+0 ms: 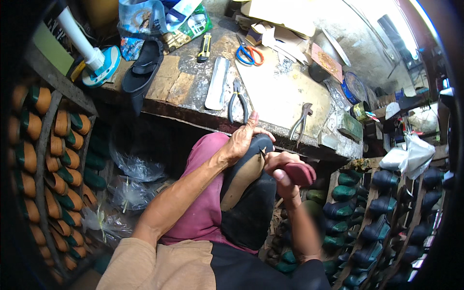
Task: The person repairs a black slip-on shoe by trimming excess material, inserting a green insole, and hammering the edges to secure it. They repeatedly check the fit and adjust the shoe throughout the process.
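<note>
A dark shoe (246,177) with a tan underside lies across my lap, its toe end toward the workbench. My left hand (240,141) grips that end, thumb raised and fingers wrapped round the far side. In my right hand (285,170) is a hand tool with a thick maroon handle (300,174). Its dark, pointed tip meets the edge of the tan underside close to my left hand's fingers. Whether the tip is a blade or an awl cannot be made out.
On the workbench (181,89) lie scissors (247,55), black-handled pliers (237,102), pincers (302,123), a yellow utility knife (204,48), a flat grey bar (217,83) and a black sandal (142,72). Racks of shoes flank me, tan ones (63,169) left, dark green ones (360,217) right.
</note>
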The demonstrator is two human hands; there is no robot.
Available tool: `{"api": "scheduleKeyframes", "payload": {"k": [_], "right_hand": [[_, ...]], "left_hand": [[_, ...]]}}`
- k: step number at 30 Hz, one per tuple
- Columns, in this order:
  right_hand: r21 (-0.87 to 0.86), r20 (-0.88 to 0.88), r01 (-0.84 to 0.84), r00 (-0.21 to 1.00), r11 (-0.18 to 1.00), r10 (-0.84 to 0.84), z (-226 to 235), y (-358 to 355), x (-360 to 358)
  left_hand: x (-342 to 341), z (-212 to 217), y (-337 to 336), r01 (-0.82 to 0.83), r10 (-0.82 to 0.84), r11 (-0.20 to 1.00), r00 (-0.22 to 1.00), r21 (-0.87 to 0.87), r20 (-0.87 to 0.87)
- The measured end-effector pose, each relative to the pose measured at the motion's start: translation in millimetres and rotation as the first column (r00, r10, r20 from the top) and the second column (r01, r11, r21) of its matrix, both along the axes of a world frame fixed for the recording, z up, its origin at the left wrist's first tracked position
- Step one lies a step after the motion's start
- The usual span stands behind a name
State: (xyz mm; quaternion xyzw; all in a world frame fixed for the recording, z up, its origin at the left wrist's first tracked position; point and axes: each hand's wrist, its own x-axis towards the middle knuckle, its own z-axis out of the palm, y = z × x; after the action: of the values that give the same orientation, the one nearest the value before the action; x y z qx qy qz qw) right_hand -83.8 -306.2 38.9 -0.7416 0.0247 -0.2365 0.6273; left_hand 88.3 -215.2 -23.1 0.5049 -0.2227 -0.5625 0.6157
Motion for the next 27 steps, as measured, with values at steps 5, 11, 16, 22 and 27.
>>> {"api": "scheduleKeyframes", "payload": {"k": [5,11,16,22,27], "right_hand": [[0.309,0.006,0.138,0.989,0.941,-0.147,8.3,25.1,-10.5],[0.602,0.267,0.304,0.794,0.738,-0.546,0.2,58.0,-9.0],[0.633,0.318,0.357,0.690,0.687,-0.651,-9.8,61.0,-0.6],[0.703,0.307,0.319,0.671,0.636,-0.675,-12.9,60.1,2.9],[0.689,0.197,0.495,0.575,0.530,-0.794,-9.5,66.1,13.2]], "left_hand": [[0.0,4.6,0.7,0.009,-0.011,0.997,0.999,-0.077,-0.034],[-4.9,9.6,0.4,0.019,-0.029,0.996,0.992,-0.084,-0.120],[-8.7,11.3,-2.5,0.032,-0.040,0.994,0.997,-0.105,-0.069],[-7.9,12.4,-3.2,0.057,-0.054,0.992,0.998,-0.115,0.029],[-11.9,19.1,-2.0,0.016,-0.017,0.997,1.000,-0.072,-0.013]]}}
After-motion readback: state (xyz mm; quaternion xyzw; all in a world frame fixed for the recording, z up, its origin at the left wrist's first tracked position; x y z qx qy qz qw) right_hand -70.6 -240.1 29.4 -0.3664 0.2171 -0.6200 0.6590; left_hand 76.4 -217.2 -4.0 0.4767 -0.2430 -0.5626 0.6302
